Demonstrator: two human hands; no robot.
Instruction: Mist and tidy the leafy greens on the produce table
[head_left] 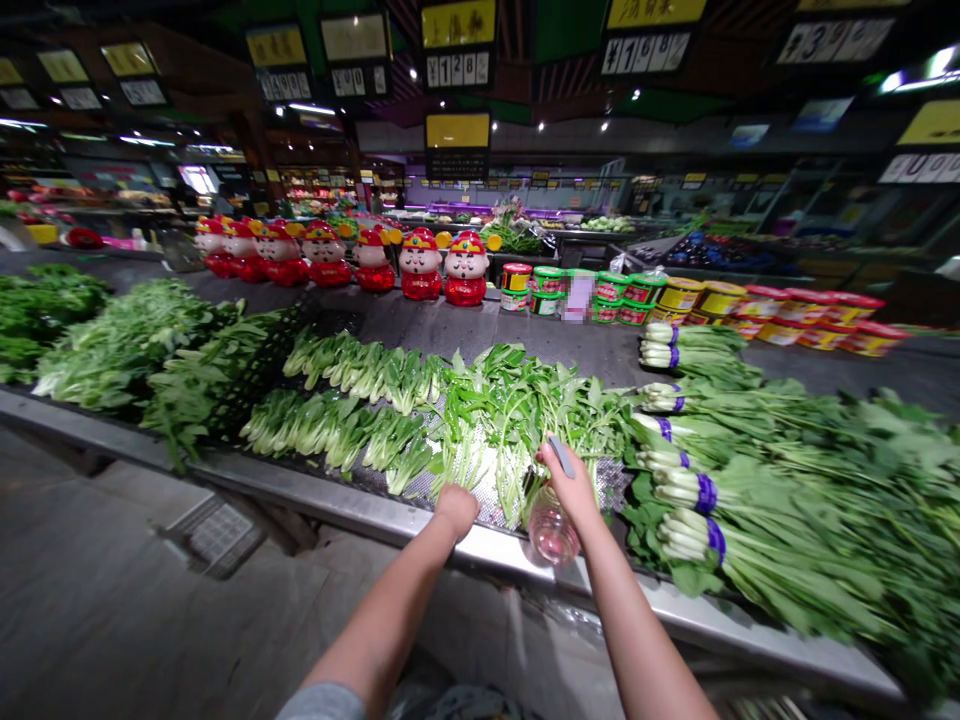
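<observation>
My left hand (456, 510) is closed at the stem ends of loose leafy greens (469, 450), by the metal front edge of the display. Its fingertips are mostly hidden, but stems run into the hand. My right hand (571, 490) is wrapped around the neck of a clear, pinkish spray bottle (553, 535). The bottle's grey top (561, 457) sticks out above my thumb. It is held over the front edge, just right of the same greens, with its body hanging below my fingers. A perforated metal sheet (491, 490) shows between the stems.
Rows of small bok choy (337, 430) lie to the left, beside a black crate side (255, 365). Greens bundled with purple tape (705, 495) are on the right. Red figurine jars (420, 265) and stacked tubs (547, 290) line the back. A metal rail (360, 502) runs along the front.
</observation>
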